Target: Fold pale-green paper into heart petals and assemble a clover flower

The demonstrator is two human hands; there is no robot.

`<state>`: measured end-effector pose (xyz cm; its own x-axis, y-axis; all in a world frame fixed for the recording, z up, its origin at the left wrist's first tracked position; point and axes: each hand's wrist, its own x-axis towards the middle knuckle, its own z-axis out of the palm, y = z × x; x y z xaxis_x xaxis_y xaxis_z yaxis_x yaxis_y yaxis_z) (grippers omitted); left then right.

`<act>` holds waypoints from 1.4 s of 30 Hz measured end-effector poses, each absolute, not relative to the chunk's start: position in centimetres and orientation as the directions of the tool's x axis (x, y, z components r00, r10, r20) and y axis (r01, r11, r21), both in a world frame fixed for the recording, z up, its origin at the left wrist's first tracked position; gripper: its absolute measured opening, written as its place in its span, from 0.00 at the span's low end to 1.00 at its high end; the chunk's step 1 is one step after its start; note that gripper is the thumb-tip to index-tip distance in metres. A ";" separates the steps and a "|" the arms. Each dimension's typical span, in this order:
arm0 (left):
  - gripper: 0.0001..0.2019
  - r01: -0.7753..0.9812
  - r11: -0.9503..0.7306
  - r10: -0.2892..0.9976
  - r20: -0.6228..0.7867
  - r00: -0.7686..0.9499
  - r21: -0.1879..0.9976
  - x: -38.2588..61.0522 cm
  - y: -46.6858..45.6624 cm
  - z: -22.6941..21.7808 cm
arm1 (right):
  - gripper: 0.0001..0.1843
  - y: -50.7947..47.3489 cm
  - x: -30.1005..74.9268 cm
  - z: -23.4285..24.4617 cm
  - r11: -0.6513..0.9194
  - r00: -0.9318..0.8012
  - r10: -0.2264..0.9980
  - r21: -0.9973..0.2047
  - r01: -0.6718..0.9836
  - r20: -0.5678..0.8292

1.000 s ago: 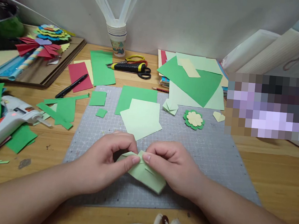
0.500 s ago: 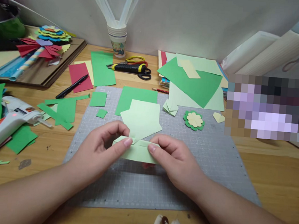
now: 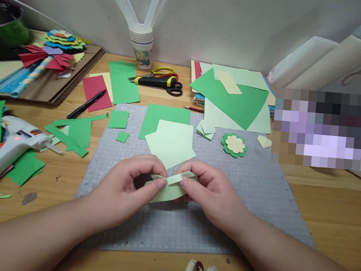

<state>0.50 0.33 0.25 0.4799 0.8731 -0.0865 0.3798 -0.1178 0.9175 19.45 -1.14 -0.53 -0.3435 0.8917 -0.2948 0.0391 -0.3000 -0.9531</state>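
Both my hands pinch a small folded piece of light green paper (image 3: 167,189) just above the grey cutting mat (image 3: 250,200). My left hand (image 3: 128,190) grips its left end between thumb and fingers. My right hand (image 3: 210,193) grips its right end, with a narrow folded flap showing between the two thumbs. Just beyond the hands, light green sheets (image 3: 170,145) lie on the mat over a darker green sheet (image 3: 157,114).
A white glue gun (image 3: 9,143) and green scraps (image 3: 73,134) lie at left. Scissors and a yellow-black cutter (image 3: 158,81), a black pen (image 3: 85,104), stacked paper cups (image 3: 142,48) and a paper stack (image 3: 234,98) sit behind. A green-and-cream paper flower (image 3: 234,145) rests on the mat.
The folded paper was lifted and turned level, then pulled closer together between my hands. A narrow flap now shows folded along its top edge.
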 end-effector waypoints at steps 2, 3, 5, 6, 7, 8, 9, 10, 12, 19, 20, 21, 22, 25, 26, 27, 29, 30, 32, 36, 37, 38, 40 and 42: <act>0.04 0.395 -0.156 0.873 -0.060 0.484 0.905 0.5 0.2 0.3 | 0.05 -1.1 19.4 -0.5 -0.298 -0.342 0.892 -0.954 0.043 -0.294; 0.04 0.407 -0.170 0.876 -0.051 0.480 0.898 0.5 0.1 0.3 | 0.05 -1.1 19.4 -0.4 -0.298 -0.342 0.892 -0.954 0.045 -0.295; 0.04 0.429 -0.204 0.878 -0.029 0.478 0.880 0.4 0.1 0.2 | 0.05 -1.1 19.4 -0.4 -0.298 -0.340 0.892 -0.953 0.054 -0.299; 0.03 0.438 -0.223 0.878 -0.016 0.478 0.871 0.4 0.1 0.2 | 0.05 -1.0 19.4 -0.4 -0.302 -0.342 0.889 -0.952 0.057 -0.303; 0.03 0.443 -0.245 0.878 0.004 0.478 0.862 0.4 0.1 0.1 | 0.05 -1.0 19.4 -0.4 -0.308 -0.347 0.886 -0.950 0.058 -0.308; 0.02 0.443 -0.264 0.880 0.026 0.473 0.857 0.4 0.2 0.1 | 0.06 -1.0 19.4 -0.5 -0.313 -0.353 0.882 -0.948 0.058 -0.312; 0.02 0.439 -0.274 0.884 0.043 0.466 0.856 0.4 0.2 0.1 | 0.06 -1.1 19.4 -0.5 -0.314 -0.359 0.879 -0.948 0.059 -0.313; 0.02 0.433 -0.271 0.889 0.050 0.456 0.859 0.4 0.3 0.0 | 0.06 -1.1 19.4 -0.6 -0.309 -0.366 0.878 -0.949 0.064 -0.310; 0.01 0.415 -0.230 0.899 0.028 0.438 0.880 0.4 0.4 0.0 | 0.06 -1.2 19.5 -0.7 -0.274 -0.376 0.881 -0.957 0.091 -0.288; 0.05 0.343 -0.080 0.901 -0.080 0.427 0.936 0.6 0.7 0.1 | 0.07 -1.5 19.7 -0.7 -0.039 -0.408 0.902 -0.969 0.243 -0.138; 0.05 0.338 -0.076 0.900 -0.081 0.427 0.938 0.6 0.7 0.1 | 0.07 -1.5 19.7 -0.6 -0.018 -0.416 0.901 -0.968 0.251 -0.125; 0.05 0.333 -0.070 0.900 -0.084 0.428 0.940 0.5 0.7 0.0 | 0.07 -1.5 19.7 -0.6 -0.004 -0.424 0.899 -0.968 0.253 -0.114; 0.05 0.328 -0.061 0.897 -0.092 0.432 0.943 0.5 0.8 0.0 | 0.08 -1.5 19.7 -0.6 0.003 -0.425 0.899 -0.969 0.249 -0.107; 0.06 0.309 -0.026 0.886 -0.121 0.447 0.951 0.3 0.8 0.0 | 0.09 -1.5 19.7 -0.6 -0.057 -0.416 0.900 -0.980 0.191 -0.133; 0.06 0.300 -0.013 0.882 -0.131 0.452 0.954 0.3 0.8 0.0 | 0.10 -1.5 19.7 -0.6 -0.091 -0.412 0.898 -0.982 0.167 -0.153; 0.07 0.291 0.001 0.877 -0.141 0.459 0.957 0.2 0.7 0.0 | 0.10 -1.5 19.7 -0.6 -0.120 -0.410 0.896 -0.982 0.147 -0.171; 0.06 0.266 0.026 0.870 -0.153 0.469 0.964 0.2 0.7 0.0 | 0.10 -1.5 19.7 -0.6 -0.141 -0.406 0.895 -0.981 0.135 -0.185; 0.06 0.257 0.037 0.867 -0.159 0.472 0.966 0.2 0.7 0.0 | 0.10 -1.5 19.7 -0.6 -0.134 -0.404 0.897 -0.981 0.140 -0.181; 0.06 0.242 0.051 0.862 -0.165 0.480 0.969 0.2 0.8 -0.1 | 0.10 -1.4 19.7 -0.7 -0.101 -0.403 0.902 -0.982 0.159 -0.158; 0.06 0.241 0.051 0.860 -0.166 0.483 0.969 0.2 0.8 -0.2 | 0.10 -1.5 19.8 -0.7 -0.028 -0.408 0.906 -0.978 0.207 -0.112; 0.06 0.247 0.052 0.861 -0.169 0.480 0.968 0.2 0.7 -0.2 | 0.10 -1.5 19.8 -0.7 -0.018 -0.411 0.905 -0.976 0.216 -0.107; 0.06 0.245 0.041 0.860 -0.159 0.485 0.969 0.1 0.7 -0.2 | 0.10 -1.5 19.8 -0.7 -0.012 -0.413 0.905 -0.975 0.222 -0.105; 0.07 0.252 0.030 0.862 -0.153 0.483 0.967 0.1 0.7 -0.1 | 0.10 -1.5 19.8 -0.7 -0.003 -0.417 0.903 -0.973 0.232 -0.102; 0.07 0.267 0.020 0.862 -0.152 0.484 0.963 0.1 0.7 0.0 | 0.10 -1.5 19.8 -0.7 0.004 -0.420 0.902 -0.971 0.241 -0.100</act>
